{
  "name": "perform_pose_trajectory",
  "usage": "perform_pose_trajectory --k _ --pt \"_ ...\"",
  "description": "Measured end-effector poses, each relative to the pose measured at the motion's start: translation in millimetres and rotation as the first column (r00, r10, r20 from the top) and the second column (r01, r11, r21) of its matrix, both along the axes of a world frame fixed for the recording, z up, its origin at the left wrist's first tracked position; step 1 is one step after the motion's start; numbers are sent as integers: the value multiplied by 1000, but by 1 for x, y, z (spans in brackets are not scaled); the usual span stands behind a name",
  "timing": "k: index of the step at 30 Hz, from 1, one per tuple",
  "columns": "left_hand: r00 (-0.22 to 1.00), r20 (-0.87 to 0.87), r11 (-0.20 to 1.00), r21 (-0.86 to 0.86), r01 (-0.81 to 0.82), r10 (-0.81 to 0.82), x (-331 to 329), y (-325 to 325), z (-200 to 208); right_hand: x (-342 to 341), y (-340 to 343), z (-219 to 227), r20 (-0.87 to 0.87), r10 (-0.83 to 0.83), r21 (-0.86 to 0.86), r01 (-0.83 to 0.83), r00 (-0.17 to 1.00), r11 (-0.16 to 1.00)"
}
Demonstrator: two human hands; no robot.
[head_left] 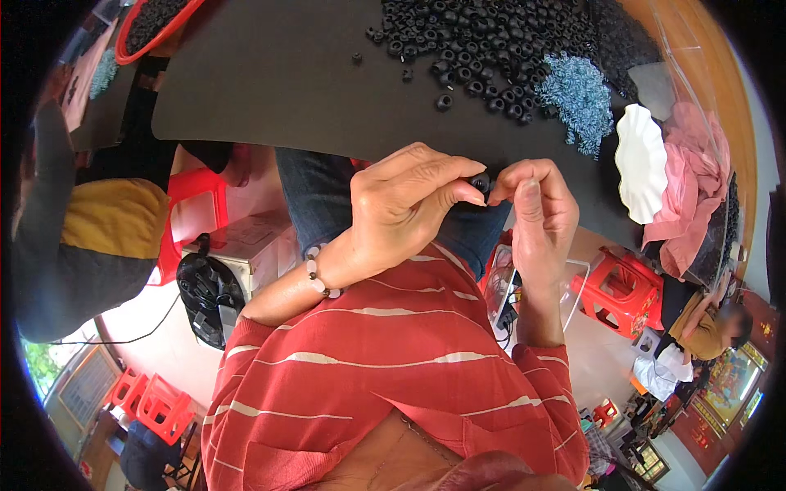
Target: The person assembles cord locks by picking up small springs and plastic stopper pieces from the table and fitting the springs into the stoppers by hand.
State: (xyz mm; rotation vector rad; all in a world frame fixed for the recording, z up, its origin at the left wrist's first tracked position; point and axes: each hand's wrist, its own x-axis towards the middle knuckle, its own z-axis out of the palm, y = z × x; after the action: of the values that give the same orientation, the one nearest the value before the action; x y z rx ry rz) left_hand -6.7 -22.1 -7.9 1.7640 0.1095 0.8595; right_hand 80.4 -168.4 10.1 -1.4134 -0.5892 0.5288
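Observation:
My left hand (409,200), with a beaded bracelet (314,274) at its wrist, pinches a small round black part (480,182) between thumb and fingertips. Close on its right, my right hand (540,200) has thumb and forefinger pressed together beside the part; whatever they hold is too small to make out. Both hands are over my lap at the near edge of the dark table (270,90). On the table beyond lies a heap of similar black parts (467,49), several with a hole in them. Small blue translucent pieces (577,102) form a pile right of the heap.
A white scalloped dish (640,164) and a pink cloth (692,180) lie at the table's right. A red-rimmed container (155,33) of dark bits stands far left. Another person (90,229) sits at left. Red plastic stools (618,290) and a black bag (205,295) are below.

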Motion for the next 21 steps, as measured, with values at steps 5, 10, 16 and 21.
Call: perform_pose_trajectory --k 5,10,16,21 --pt "1000 -25 1000 -17 6 -7 0 -1 -1 -1 0 -1 -33 7 -24 -8 999 1000" --pt "1000 -2 999 33 -3 4 2 -1 -3 -4 -1 2 37 -7 -49 9 999 999" --pt "998 54 990 138 9 -17 3 -3 -2 0 -5 9 88 115 -206 -95 989 974" --pt "999 16 985 167 44 -47 1 -2 0 1 4 15 517 121 -297 45 847 954"
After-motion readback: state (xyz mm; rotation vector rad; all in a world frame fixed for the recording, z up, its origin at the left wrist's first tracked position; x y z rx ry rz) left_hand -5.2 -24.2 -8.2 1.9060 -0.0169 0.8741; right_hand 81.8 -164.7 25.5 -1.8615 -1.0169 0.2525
